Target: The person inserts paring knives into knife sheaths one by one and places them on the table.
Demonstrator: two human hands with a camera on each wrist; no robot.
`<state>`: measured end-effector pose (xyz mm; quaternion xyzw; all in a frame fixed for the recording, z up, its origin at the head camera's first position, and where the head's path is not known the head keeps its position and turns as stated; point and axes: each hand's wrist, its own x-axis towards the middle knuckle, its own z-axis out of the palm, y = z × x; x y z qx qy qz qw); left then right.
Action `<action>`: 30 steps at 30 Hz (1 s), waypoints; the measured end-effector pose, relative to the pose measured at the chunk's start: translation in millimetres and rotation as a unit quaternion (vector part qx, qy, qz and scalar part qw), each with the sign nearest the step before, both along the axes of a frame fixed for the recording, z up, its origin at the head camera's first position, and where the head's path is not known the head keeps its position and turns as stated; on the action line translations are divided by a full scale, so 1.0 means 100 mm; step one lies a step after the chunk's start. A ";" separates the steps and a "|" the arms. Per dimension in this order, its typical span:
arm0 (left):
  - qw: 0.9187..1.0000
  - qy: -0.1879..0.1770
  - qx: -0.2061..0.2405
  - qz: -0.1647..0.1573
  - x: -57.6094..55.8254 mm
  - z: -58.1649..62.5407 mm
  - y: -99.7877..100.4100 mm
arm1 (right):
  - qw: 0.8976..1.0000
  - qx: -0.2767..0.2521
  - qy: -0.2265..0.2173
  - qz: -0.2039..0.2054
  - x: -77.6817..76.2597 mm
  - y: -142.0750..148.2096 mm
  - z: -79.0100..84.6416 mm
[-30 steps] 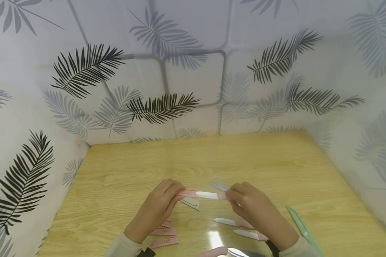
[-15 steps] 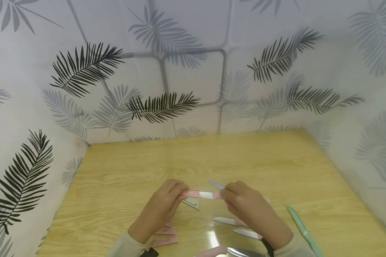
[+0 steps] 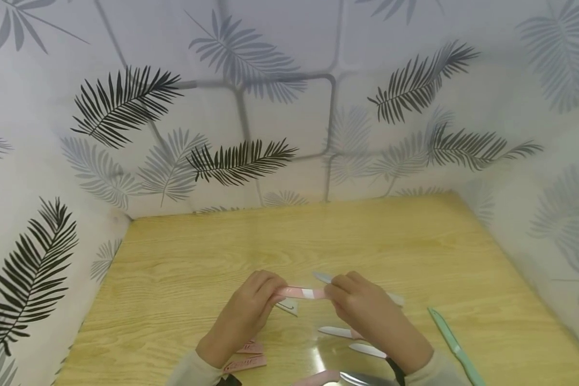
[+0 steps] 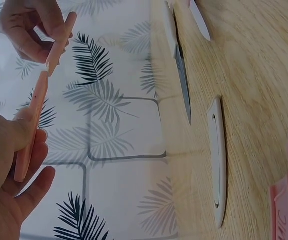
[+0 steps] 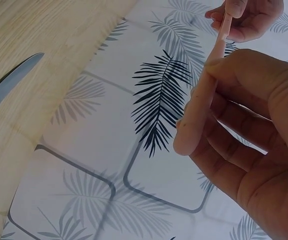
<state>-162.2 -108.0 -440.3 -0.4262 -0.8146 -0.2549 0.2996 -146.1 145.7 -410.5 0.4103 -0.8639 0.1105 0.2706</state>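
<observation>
Over the table, my left hand (image 3: pixel 248 305) grips a pink knife sheath (image 4: pixel 32 125) between thumb and fingers. My right hand (image 3: pixel 366 311) holds a small knife by its pink handle (image 5: pixel 196 112). The knife's white blade (image 3: pixel 308 294) is mostly inside the sheath, and only a short strip shows between the two pink parts. Sheath and handle lie roughly in one line. Beneath the left hand is a white sheath (image 4: pixel 218 155) on the table. A grey-bladed knife with a white handle (image 4: pixel 170 30) lies behind the right hand.
Pink sheaths (image 3: pixel 245 363) lie by the left forearm. Two white-bladed knives (image 3: pixel 335 332) are partly hidden under the right forearm. A green knife (image 3: pixel 453 343) lies at the right. At the front edge are a pink handle (image 3: pixel 318 378) and a metal blade (image 3: pixel 362 379). Leaf-patterned sheeting (image 3: pixel 289 123) surrounds the table.
The hands have come closer together. The white blade has slid further into the pink sheath, so much less of it shows now.
</observation>
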 end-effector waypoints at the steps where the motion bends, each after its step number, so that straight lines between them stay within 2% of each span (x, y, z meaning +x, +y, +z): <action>1: 1.000 0.002 -0.001 0.001 0.00 0.00 0.01 | 1.000 0.003 -0.001 -0.001 0.00 -0.01 0.00; 8: 1.000 0.005 -0.009 0.002 0.04 0.03 0.02 | 0.999 0.022 -0.025 0.002 0.02 -0.07 0.05; 12: 1.000 0.005 -0.012 0.003 0.06 0.04 0.00 | 0.999 0.029 -0.025 0.002 0.02 -0.09 0.06; 27: 1.000 -0.004 -0.008 -0.014 0.04 0.05 0.00 | 0.999 -0.006 -0.051 -0.002 0.02 -0.05 0.03; 30: 1.000 -0.010 -0.014 -0.001 0.04 0.05 -0.01 | 0.999 -0.017 -0.045 -0.004 0.02 -0.02 0.01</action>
